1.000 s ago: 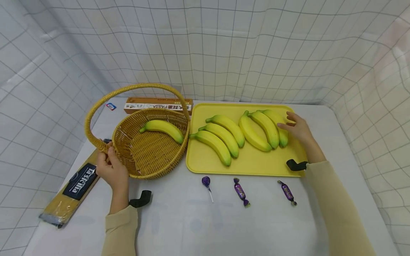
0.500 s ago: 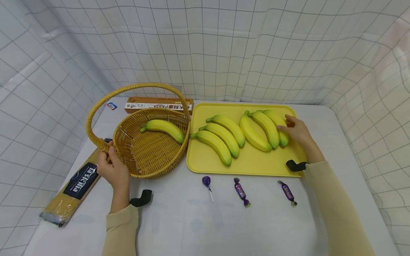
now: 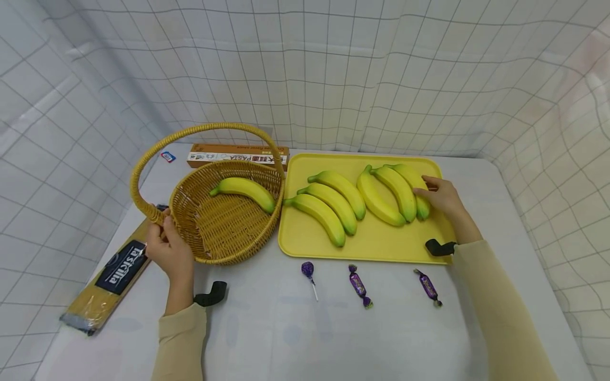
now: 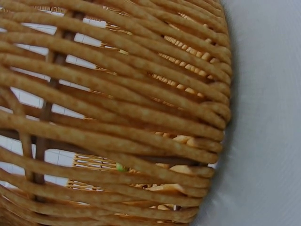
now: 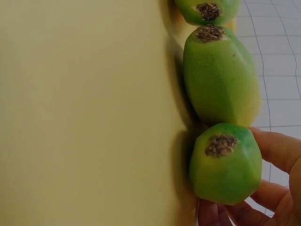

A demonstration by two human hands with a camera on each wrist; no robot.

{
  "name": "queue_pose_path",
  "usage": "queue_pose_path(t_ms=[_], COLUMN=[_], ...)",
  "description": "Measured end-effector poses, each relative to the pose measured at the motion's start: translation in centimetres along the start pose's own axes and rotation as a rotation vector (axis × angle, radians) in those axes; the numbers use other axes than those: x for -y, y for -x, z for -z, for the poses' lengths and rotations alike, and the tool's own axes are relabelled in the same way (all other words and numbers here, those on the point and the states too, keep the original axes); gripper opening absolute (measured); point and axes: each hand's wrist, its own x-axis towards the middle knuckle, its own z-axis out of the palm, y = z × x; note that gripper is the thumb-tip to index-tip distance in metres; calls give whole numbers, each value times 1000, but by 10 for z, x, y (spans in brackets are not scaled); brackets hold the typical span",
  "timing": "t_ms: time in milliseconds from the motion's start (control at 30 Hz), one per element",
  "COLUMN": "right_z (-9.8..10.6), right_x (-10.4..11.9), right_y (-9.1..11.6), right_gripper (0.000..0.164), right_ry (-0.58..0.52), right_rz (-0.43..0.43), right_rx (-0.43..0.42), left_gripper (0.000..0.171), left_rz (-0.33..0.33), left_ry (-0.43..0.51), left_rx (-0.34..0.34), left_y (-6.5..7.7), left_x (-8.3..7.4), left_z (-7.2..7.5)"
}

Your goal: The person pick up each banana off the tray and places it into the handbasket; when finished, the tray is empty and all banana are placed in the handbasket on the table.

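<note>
My left hand (image 3: pixel 169 248) grips the handle (image 3: pixel 147 209) of a wicker basket (image 3: pixel 224 259) near its base on the left side. One banana (image 3: pixel 245 189) lies inside the basket. On the yellow tray (image 3: pixel 386 246), my right hand (image 3: pixel 444 197) pinches the rightmost banana (image 3: pixel 422 210). In the right wrist view, the thumb lies along one side of this banana (image 5: pixel 225 165) and the fingers curl at the other. Two more bananas (image 3: pixel 395 190) lie right beside it. The left wrist view is filled by the basket's woven side (image 4: pixel 117 103), hiding the hand there.
Three bananas (image 3: pixel 329 209) lie on the tray's left half. In front are a lollipop (image 3: pixel 307 271) and two purple wrapped candies (image 3: pixel 357 286). A pasta box (image 3: pixel 209 156) stands behind the basket; a pasta pack (image 3: pixel 119 267) lies left. A small blue-red packet (image 3: pixel 168 156) sits at back left.
My right hand has come down onto the rightmost banana, its fingers closing in from the right. The left hand keeps its hold on the basket handle.
</note>
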Motion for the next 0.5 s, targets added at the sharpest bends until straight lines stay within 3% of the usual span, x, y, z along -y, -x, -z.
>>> queue_pose_path(t_ms=[500], right_z=[-2], right_x=[8], right_y=[1], right_gripper=[67], right_ry=[-23], right_rz=[-55], right_rx=[-108], left_gripper=[31], left_rz=[7], left_ry=[-1], left_rx=[4], left_y=[0], left_x=[1], left_z=[0])
